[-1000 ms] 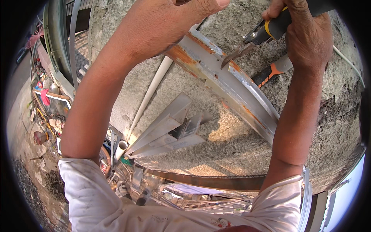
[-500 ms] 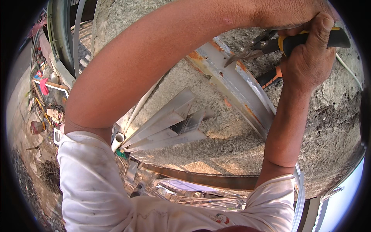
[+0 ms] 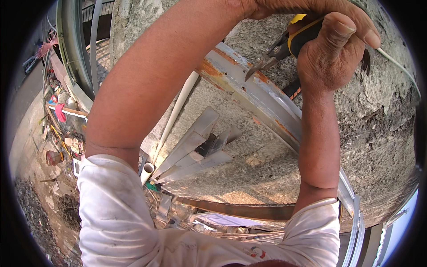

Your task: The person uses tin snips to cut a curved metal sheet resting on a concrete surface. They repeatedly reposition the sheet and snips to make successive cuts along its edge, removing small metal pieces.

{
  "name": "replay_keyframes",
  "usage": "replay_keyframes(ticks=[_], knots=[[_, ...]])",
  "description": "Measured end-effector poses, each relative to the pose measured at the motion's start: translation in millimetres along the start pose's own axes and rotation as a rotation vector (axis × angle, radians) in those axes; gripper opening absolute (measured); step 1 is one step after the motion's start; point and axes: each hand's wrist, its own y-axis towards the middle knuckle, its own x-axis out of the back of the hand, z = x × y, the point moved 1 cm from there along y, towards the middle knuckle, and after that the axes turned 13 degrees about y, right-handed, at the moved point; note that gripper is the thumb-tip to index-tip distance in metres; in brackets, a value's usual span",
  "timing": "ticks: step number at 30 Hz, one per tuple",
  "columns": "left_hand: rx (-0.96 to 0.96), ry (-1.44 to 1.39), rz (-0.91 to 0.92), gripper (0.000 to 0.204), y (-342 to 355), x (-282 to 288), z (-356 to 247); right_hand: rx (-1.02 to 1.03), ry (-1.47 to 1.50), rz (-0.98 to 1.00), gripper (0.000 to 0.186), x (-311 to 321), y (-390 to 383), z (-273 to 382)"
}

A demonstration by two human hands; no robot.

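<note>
My right hand (image 3: 328, 60) is closed around the black and yellow handles of a pair of metal snips (image 3: 307, 38), its thumb pointing up. At the top edge, my left hand (image 3: 322, 6) curls over the same handles and reaches past my right hand; part of it is cut off. The snips' jaws lie over the upper edge of a grey metal channel (image 3: 262, 102) with rust patches. Whether they bite the metal, I cannot tell. Behind my right wrist shows a bit of a black and orange handle (image 3: 292, 90).
Under the channel is a rough concrete surface (image 3: 249, 178). Several cut metal pieces (image 3: 191, 142) lie nearer, beside a white pipe (image 3: 178, 111). A rusty brown strip (image 3: 240, 210) edges the near side. Mixed clutter (image 3: 62, 129) covers the ground at left. A thin white cable (image 3: 398, 64) runs at right.
Both hands and the snips have shifted left across the picture. The jaws sit further along the channel's edge in view, and less of the orange handle shows.
</note>
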Motion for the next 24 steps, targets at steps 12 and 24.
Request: replay_keyframes(ticks=[12,24], knots=[[-0.103,0.426,-0.149,0.049,16.3,-29.1,17.7,-0.271,-0.242,-0.216,0.084,-24.0,12.2,29.7],[-0.079,0.497,0.045,0.052,13.3,-28.4,5.1,-0.471,-0.183,-0.057,0.081,-39.8,21.9,59.0]])
